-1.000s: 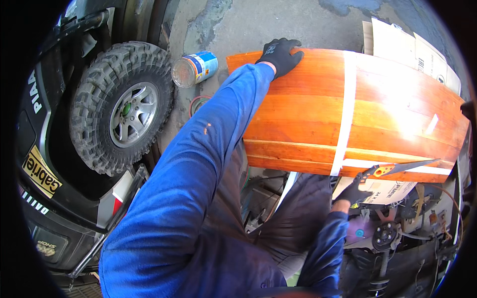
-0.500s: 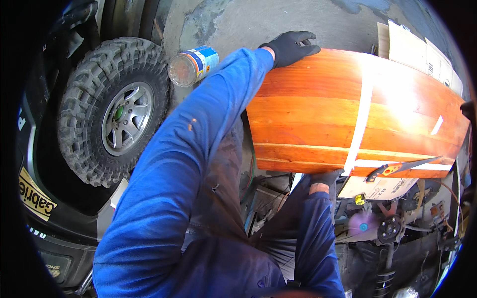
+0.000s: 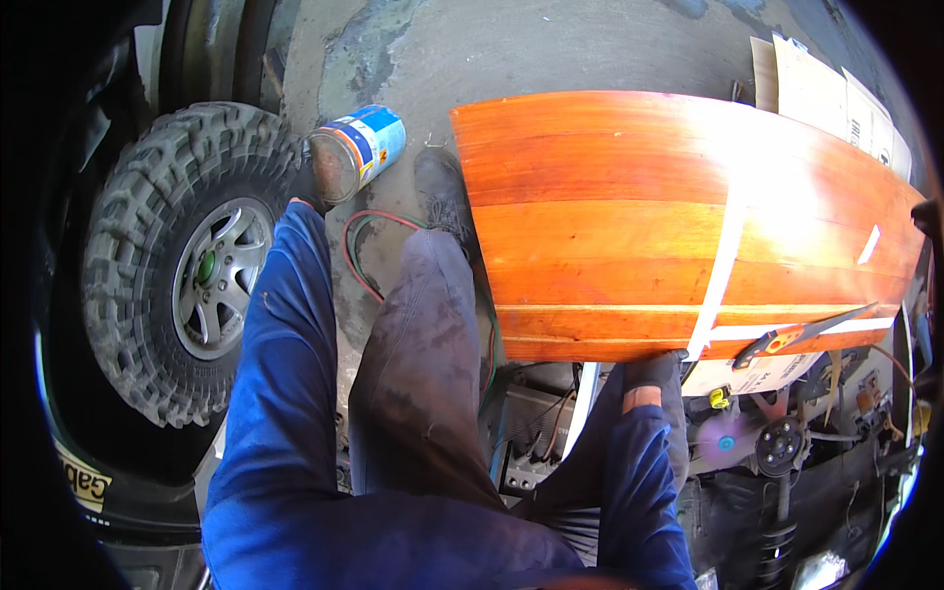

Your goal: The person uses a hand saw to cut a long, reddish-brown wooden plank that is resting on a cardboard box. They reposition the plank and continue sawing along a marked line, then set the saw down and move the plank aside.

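Observation:
A large varnished wooden panel (image 3: 590,236) of orange-brown strips, with white tape across it, fills the right side of the view. At its near edge, my black-gloved right hand (image 3: 652,371) holds on, its fingers partly hidden. My left hand (image 3: 307,180), also in a black glove, is away from the panel. It sits between the knobbly tyre (image 3: 157,187) and a blue-and-white metal can (image 3: 376,136) lying on its side. The dark glove blends into the tyre, so its fingers cannot be made out. A handsaw (image 3: 782,339) with an orange-and-black handle rests on the panel's near edge.
Cardboard pieces (image 3: 812,93) stand beyond the panel at the far right. A red-and-green hose (image 3: 354,258) curls on the floor by my shoe (image 3: 442,192). Vehicle parts with a coil spring (image 3: 777,551) are at the lower right. A dark vehicle body lies left.
My left hand has left the panel's far left corner and swung left and nearer, to the tyre and can. The right hand stays at the near edge. The view has shifted slightly.

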A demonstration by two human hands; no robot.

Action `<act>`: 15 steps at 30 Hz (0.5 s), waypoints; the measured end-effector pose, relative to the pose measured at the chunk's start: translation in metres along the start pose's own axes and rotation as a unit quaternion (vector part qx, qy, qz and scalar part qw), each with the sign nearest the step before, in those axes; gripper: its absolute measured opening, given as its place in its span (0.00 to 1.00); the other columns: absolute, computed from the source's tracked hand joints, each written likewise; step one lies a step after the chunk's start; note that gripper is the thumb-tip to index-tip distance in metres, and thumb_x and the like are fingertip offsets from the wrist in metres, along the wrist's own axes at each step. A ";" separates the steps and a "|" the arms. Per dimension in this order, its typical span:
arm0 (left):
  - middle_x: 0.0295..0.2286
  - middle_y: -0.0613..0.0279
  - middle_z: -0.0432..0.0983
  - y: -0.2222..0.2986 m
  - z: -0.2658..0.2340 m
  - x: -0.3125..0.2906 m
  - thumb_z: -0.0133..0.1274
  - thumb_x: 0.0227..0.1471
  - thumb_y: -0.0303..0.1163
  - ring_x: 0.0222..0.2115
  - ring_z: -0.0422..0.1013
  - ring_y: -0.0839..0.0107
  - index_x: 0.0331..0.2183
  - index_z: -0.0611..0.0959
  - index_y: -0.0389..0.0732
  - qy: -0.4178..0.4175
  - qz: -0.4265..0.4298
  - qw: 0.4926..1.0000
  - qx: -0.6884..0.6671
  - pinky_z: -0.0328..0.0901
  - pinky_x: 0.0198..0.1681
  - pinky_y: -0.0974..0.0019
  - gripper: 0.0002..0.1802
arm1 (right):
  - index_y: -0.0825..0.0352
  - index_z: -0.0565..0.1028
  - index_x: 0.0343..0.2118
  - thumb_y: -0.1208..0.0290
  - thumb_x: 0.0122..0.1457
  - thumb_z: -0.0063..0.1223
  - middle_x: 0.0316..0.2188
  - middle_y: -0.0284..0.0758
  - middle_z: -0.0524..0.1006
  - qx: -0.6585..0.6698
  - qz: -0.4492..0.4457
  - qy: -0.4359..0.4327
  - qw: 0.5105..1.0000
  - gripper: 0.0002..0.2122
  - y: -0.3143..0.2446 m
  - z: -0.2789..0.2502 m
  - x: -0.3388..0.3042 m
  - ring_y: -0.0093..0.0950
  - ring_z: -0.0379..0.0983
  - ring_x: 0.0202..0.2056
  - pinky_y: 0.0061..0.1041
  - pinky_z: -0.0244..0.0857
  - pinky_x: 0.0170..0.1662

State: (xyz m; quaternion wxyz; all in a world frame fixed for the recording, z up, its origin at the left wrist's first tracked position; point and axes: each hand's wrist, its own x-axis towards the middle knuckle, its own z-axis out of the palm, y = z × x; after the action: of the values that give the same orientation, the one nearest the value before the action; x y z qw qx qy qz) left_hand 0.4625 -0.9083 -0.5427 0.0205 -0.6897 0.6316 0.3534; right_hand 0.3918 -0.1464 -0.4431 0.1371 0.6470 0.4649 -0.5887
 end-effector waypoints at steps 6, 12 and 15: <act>0.62 0.44 0.74 0.023 0.032 -0.024 0.59 0.60 0.65 0.61 0.70 0.51 0.67 0.73 0.38 0.046 0.094 0.988 -0.114 0.63 0.65 0.54 0.48 | 0.56 0.60 0.75 0.27 0.69 0.27 0.74 0.39 0.61 -0.006 0.008 0.001 1.000 0.42 0.002 -0.002 0.001 0.45 0.58 0.72 0.56 0.53 0.72; 0.52 0.56 0.82 0.103 0.052 -0.029 0.55 0.69 0.48 0.48 0.78 0.63 0.60 0.79 0.39 -0.016 0.044 0.959 -0.280 0.72 0.53 0.60 0.28 | 0.56 0.60 0.75 0.26 0.69 0.28 0.74 0.39 0.61 -0.004 0.013 0.002 1.000 0.43 -0.005 0.003 -0.034 0.45 0.58 0.72 0.55 0.53 0.72; 0.47 0.60 0.84 0.111 0.053 -0.046 0.52 0.72 0.45 0.44 0.79 0.68 0.56 0.83 0.38 0.028 0.080 0.973 -0.214 0.73 0.50 0.61 0.23 | 0.56 0.60 0.75 0.26 0.69 0.28 0.74 0.39 0.61 -0.004 0.021 0.012 1.000 0.43 -0.005 -0.005 -0.052 0.44 0.58 0.72 0.54 0.54 0.72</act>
State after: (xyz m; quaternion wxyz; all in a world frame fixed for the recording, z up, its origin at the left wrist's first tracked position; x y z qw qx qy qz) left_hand 0.3416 -0.8663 -0.5123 -0.1734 -0.6351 0.5943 0.4619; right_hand 0.3982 -0.1631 -0.3937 0.1461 0.6628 0.4551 -0.5764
